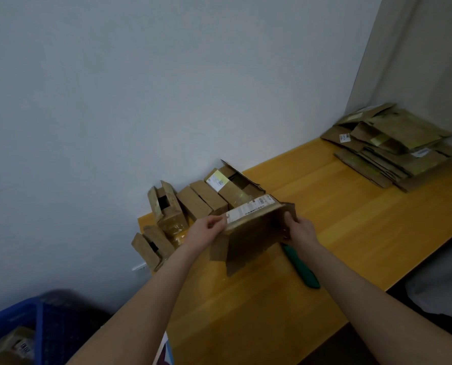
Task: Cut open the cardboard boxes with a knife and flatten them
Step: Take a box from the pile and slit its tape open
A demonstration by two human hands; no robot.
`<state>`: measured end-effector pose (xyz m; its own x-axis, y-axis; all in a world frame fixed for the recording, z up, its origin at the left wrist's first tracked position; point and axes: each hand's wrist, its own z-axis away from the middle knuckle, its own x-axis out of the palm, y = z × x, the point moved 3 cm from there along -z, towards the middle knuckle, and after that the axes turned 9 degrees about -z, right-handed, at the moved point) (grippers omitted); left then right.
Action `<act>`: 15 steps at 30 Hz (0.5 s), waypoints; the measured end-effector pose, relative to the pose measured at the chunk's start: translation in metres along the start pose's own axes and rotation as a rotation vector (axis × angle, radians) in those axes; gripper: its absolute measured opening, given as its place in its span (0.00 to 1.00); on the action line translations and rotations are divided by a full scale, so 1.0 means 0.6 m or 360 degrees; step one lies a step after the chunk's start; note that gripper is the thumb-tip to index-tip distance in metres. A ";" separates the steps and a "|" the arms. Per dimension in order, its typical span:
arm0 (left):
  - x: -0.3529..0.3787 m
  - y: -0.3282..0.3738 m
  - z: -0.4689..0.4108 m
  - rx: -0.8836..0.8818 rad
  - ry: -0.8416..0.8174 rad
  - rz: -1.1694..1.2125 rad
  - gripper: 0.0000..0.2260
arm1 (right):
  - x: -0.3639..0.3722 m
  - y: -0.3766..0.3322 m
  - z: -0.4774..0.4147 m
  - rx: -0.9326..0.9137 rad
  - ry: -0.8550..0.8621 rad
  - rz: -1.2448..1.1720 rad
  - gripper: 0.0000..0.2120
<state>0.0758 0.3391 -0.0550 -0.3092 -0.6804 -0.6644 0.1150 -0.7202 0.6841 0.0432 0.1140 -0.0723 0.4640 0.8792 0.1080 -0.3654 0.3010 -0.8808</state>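
**Q:** Where is the box, and how is it held?

**A:** The box (254,233) is lifted just above the table (351,206), near its left end, with its lower flaps hanging open. The left hand (211,227) pinches the upper left corner beside the white label (248,210). The right hand (300,230) grips the upper right edge, thumb on the near face and fingers curled behind. Both hands are closed on cardboard, one at each end.

**Q:** How will it handle?

**A:** It is probably light and empty, since it is carried by its edges with no visible sag. The panels look stiff across their faces but should give at the creases, so it ought to fold along the corner lines. The loose flaps are poor holds because they swing.

**Q:** Where should it be held for flattening?

**A:** At opposite corner creases, pushed toward each other so the tube collapses. The sheet can then be pressed flat on the table.

**Q:** And the knife?

**A:** The knife (301,267), with a green handle, lies on the table under the right forearm, in neither hand. Whether its blade is out cannot be told. More boxes (201,201) stand against the wall, and a flat pile (393,146) lies at the far right end.
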 end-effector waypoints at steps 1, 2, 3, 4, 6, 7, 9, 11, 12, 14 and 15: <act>0.005 -0.008 -0.001 -0.0067 -0.0040 0.0009 0.24 | -0.002 0.003 -0.001 0.0047 -0.0005 -0.0097 0.09; 0.011 -0.015 -0.001 -0.0156 -0.0088 0.0108 0.29 | -0.001 0.006 -0.002 0.0090 -0.0017 -0.0201 0.11; 0.017 -0.019 -0.001 -0.0229 -0.0116 0.0240 0.34 | -0.001 0.009 -0.002 0.0130 -0.0033 -0.0298 0.12; 0.022 -0.021 -0.001 -0.0263 -0.0127 0.0317 0.37 | -0.002 0.012 -0.002 0.0163 -0.0052 -0.0373 0.13; 0.027 -0.024 -0.009 -0.0214 -0.0122 0.0222 0.44 | -0.006 0.015 -0.001 0.0212 -0.0115 -0.0460 0.14; 0.026 -0.024 -0.013 -0.0178 -0.0115 0.0138 0.46 | -0.009 0.017 -0.002 0.0232 -0.0153 -0.0489 0.14; 0.016 -0.018 -0.020 -0.0140 -0.0109 0.0092 0.48 | -0.018 0.018 -0.004 0.0273 -0.0214 -0.0568 0.11; 0.012 -0.017 -0.024 -0.0115 -0.0233 0.0117 0.47 | -0.025 0.019 -0.008 0.0312 -0.0254 -0.0642 0.09; 0.014 -0.018 -0.023 -0.0119 -0.0320 0.0101 0.47 | -0.025 0.019 -0.009 0.0326 -0.0270 -0.0660 0.08; 0.028 -0.017 -0.016 -0.0116 -0.0450 -0.0129 0.46 | -0.020 0.021 -0.007 0.0323 -0.0263 -0.0639 0.10; 0.036 -0.013 -0.014 -0.0093 -0.0465 -0.0301 0.46 | -0.017 0.022 -0.007 0.0300 -0.0221 -0.0613 0.12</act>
<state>0.0759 0.3290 -0.0772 -0.5864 -0.4731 -0.6576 0.0814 -0.8421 0.5332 0.0373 0.1075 -0.0869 0.4869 0.7272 0.4838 -0.3341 0.6668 -0.6662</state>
